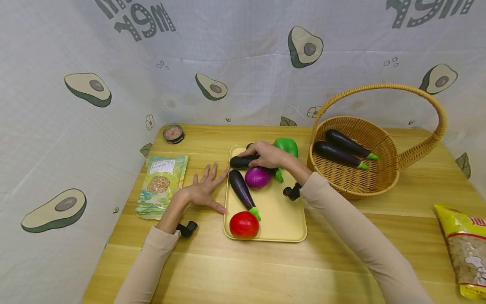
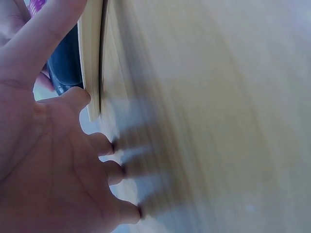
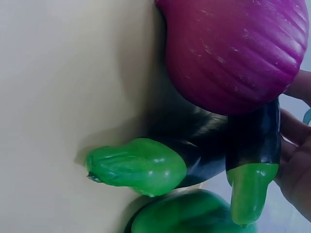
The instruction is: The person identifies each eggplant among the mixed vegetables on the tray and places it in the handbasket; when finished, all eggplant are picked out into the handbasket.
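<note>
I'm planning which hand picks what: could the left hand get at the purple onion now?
Probably yes, reaching over: the left hand is empty beside the tray, but one eggplant lies between it and the purple onion, with the right hand close by.

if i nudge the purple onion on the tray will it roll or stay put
The purple onion would probably roll, given its rounded sides. The eggplants close beside it might check that, and the raised rim of the tray would likely stop it beyond. Its ridged skin shows no dents, so it seems stiff.
</note>
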A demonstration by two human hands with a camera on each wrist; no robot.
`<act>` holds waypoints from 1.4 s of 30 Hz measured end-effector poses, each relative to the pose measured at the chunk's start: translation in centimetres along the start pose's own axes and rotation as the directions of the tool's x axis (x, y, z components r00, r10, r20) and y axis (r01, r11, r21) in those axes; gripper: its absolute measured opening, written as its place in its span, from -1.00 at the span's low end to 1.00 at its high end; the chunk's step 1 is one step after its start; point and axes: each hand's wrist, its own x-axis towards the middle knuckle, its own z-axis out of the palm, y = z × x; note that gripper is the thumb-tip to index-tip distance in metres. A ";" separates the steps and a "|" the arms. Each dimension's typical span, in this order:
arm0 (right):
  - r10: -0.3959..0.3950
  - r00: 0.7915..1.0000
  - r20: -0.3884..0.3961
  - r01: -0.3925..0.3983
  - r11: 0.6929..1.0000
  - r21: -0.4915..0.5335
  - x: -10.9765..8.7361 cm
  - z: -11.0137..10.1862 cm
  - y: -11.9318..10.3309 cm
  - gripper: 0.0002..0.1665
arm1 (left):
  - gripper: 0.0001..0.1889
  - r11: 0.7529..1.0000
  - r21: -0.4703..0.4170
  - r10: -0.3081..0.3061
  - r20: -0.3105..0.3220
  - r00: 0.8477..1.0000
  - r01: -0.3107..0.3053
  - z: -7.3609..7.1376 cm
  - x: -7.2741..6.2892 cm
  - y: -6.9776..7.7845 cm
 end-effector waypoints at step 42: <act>0.156 0.988 0.006 -0.156 0.986 0.063 -15.9 -10.8 3.8 -0.51 | 0.38 1.000 -0.002 0.002 -0.002 1.000 -0.002 -0.1 -0.2 0.1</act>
